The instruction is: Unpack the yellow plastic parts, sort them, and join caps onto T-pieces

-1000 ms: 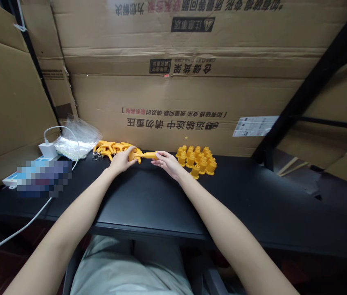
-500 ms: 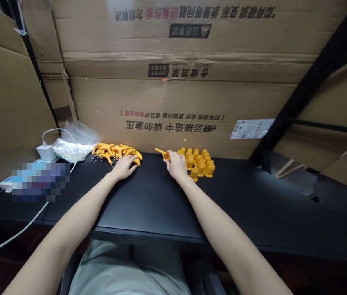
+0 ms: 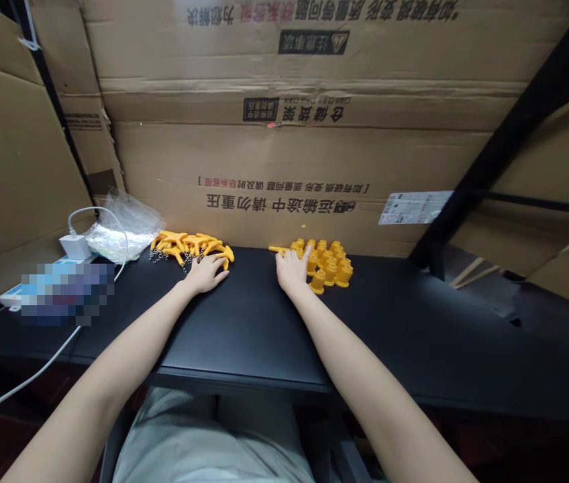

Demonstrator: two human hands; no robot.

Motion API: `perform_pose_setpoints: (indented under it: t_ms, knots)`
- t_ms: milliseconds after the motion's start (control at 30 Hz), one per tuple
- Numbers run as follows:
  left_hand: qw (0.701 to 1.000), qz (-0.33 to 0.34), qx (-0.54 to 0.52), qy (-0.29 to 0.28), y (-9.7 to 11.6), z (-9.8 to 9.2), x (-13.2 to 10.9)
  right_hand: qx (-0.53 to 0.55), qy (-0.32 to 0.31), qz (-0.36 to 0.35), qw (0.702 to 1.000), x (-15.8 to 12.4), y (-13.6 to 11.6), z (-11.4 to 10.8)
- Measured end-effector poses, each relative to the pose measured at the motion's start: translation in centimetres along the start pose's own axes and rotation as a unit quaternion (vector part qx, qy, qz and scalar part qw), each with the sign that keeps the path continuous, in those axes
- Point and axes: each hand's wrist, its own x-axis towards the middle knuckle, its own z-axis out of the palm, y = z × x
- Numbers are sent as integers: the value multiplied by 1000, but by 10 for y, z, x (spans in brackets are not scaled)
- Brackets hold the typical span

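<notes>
Several yellow handle-like parts with small chains (image 3: 176,243) lie in a pile at the back left of the black table. My left hand (image 3: 204,274) rests at the pile's right front side, fingers apart, touching the nearest yellow parts. Several yellow cup-shaped pieces (image 3: 331,271) stand grouped to the right of the middle. At their left edge is my right hand (image 3: 292,270), its fingers around a yellow piece with a thin stem (image 3: 278,249) that sticks out to the left; most of this piece is hidden by the hand.
Cardboard (image 3: 284,157) stands upright behind the black table (image 3: 249,329). At the left are a clear plastic bag (image 3: 121,228), a white charger (image 3: 75,247) with a cable, a power strip (image 3: 10,297) and a blurred object. A black post (image 3: 506,141) slants at the right.
My right hand has moved a little right with the stemmed yellow piece, closer to the cup-shaped pieces, and the piece's opening is now hidden. My left hand has hardly moved.
</notes>
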Motion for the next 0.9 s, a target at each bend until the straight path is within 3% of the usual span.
perform_pose_setpoints:
  t_ms: [200, 400, 533, 667, 767, 900]
  knots:
    - [999, -29, 35, 0, 4, -1, 2, 20, -32, 19, 999, -1, 5, -6]
    - [997, -40, 59, 15, 5, 1, 4, 44, 1, 113, 993, 0, 21, -47]
    - [997, -18, 62, 36, 5, 3, 5, 51, -84, 178, 979, 2, 42, -66]
    - [997, -20, 50, 53, 5, 1, 7, 49, -187, 181, 964, 1, 60, -73]
    - [996, -56, 59, 23, 7, -2, 6, 56, -261, 150, 952, -3, 70, -76]
    - [994, -82, 58, -32, 8, -5, 6, 78, -315, 123, 938, -4, 78, -74]
